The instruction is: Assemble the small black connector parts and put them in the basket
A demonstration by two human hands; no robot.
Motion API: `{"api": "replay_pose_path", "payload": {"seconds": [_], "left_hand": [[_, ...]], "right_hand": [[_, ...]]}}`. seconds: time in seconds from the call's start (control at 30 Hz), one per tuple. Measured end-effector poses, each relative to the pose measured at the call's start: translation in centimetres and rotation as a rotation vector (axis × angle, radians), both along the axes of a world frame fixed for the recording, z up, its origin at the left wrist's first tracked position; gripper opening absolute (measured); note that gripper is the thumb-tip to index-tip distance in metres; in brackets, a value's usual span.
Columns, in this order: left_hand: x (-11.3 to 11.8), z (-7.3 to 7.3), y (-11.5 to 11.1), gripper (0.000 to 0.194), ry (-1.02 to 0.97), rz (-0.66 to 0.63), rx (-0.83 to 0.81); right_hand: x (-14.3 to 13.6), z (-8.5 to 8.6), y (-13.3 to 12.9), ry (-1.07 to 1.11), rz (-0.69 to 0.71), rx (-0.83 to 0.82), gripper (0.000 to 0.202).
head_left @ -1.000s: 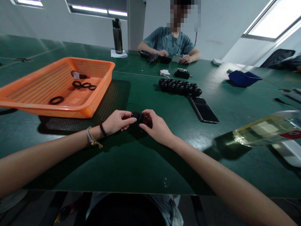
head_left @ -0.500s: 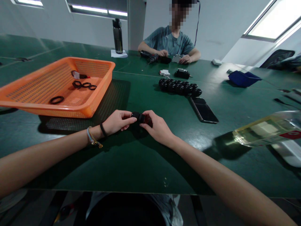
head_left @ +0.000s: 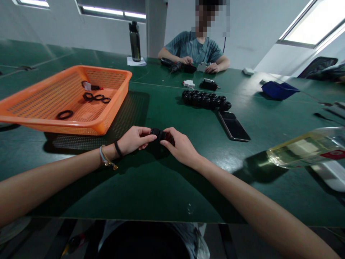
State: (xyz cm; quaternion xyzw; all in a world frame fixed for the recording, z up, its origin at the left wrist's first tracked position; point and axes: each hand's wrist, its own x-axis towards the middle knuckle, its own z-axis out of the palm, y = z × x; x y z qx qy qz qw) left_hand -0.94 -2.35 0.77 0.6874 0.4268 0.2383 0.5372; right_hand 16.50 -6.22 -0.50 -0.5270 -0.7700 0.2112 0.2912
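A small black cylindrical part with ridged sides is held between both hands, low over the green table. My left hand pinches its left end between thumb and fingers. At the other end, my right hand grips it with thumb and forefinger; my fingers partly hide that end. Farther back, several glossy black round parts stand in close rows. Black rings lie in the orange basket to the left.
A phone lies right of the rows. A bottle of yellowish liquid lies at the right, with a blue bin behind. Across the table sits a person with a power drill nearby. A dark water bottle stands at the back.
Hardly anything differs. My right hand has shifted very slightly, while both hands keep hold of the black cylindrical part.
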Motion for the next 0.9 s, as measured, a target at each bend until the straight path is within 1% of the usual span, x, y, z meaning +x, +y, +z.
{"api": "replay_pose_path", "payload": {"seconds": [0.47,0.9], "left_hand": [[-0.1,-0.08,0.03,0.015,0.0,-0.003,0.003],[-0.09,-0.16,-0.01,0.014,0.007,-0.029,0.04]], "right_hand": [[-0.2,0.09,0.04,-0.02,-0.01,-0.015,0.015],[-0.12,0.08,-0.05,-0.026,0.002,0.006,0.019]]}}
